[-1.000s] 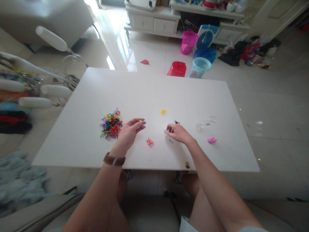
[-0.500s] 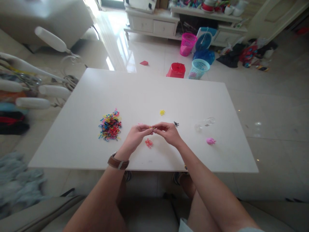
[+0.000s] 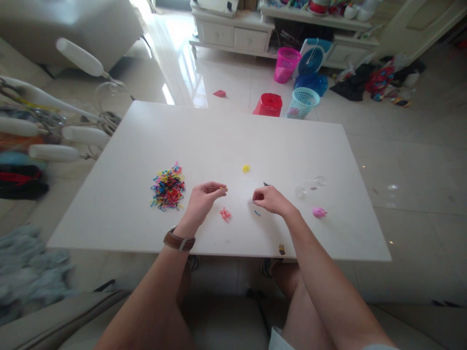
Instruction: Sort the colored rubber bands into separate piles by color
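Note:
My left hand [image 3: 207, 197], a brown-strapped watch on its wrist, pinches a small yellow rubber band [image 3: 226, 188] at its fingertips. To its right, apart from it, my right hand [image 3: 270, 200] is closed in a pinch; what sits between its fingertips is too small to name. Just below those fingertips a blue rubber band [image 3: 257, 213] lies on the white table [image 3: 204, 136]. A cluster of red rubber bands [image 3: 225, 214] lies between the hands, nearer me. Beyond them is a yellow cluster [image 3: 246, 168]. Black bands [image 3: 266, 184] are mostly hidden behind my right hand.
A mixed pile of coloured rubber bands [image 3: 168, 188] lies on the left. On the right are a clear plastic item [image 3: 317, 182] and a pink object [image 3: 319, 212]. A small yellow-and-dark figure [image 3: 281, 249] sits at the front edge. Baskets stand on the floor beyond.
My hands have moved apart, the right one going right and slightly down. The blue band now shows on the table below it. The small figure at the front edge has come into fuller view.

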Motion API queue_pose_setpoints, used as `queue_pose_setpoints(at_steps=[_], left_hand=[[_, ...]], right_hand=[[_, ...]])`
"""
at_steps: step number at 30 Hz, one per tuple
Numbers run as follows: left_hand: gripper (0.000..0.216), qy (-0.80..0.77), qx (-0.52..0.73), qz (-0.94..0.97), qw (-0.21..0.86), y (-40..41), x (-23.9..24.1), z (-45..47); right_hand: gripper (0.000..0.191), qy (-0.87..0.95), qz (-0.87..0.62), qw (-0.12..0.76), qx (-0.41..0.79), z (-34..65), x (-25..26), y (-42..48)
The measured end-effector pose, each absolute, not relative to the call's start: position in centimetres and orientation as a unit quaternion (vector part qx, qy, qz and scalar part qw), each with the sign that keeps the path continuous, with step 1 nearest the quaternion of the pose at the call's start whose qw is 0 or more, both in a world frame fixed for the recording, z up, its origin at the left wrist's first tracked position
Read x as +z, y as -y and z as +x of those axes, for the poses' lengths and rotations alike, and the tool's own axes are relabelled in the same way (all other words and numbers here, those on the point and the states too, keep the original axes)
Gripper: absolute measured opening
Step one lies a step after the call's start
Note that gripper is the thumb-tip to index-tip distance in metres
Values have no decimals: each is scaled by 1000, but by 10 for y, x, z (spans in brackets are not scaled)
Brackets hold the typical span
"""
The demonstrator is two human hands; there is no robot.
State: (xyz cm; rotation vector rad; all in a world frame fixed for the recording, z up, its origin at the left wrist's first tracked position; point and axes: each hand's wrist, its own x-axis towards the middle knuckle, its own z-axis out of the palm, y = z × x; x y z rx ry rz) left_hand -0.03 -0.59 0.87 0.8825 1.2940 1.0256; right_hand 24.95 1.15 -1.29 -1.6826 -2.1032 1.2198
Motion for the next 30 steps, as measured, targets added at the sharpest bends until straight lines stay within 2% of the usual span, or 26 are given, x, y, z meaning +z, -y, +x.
queue_pose_setpoints(at_steps=[3, 9, 13, 18, 30], left_hand=[[24, -557, 437, 374, 599, 5, 9, 1], [30, -545, 431, 365, 619, 3, 6, 6], [29, -548, 427, 368, 618, 1, 1, 10], [27, -554, 438, 355, 613, -1, -6, 16], [28, -554, 434, 363, 611, 3, -6, 27]], right_hand=[[17, 714, -569, -1, 408, 260, -18, -8], [11, 688, -557, -105, 454, 260, -26, -8], [7, 706, -561, -95, 420, 258, -26, -11], [23, 708, -587, -72, 387, 263, -26, -12], [35, 715, -554, -58, 423, 256, -36, 0]])
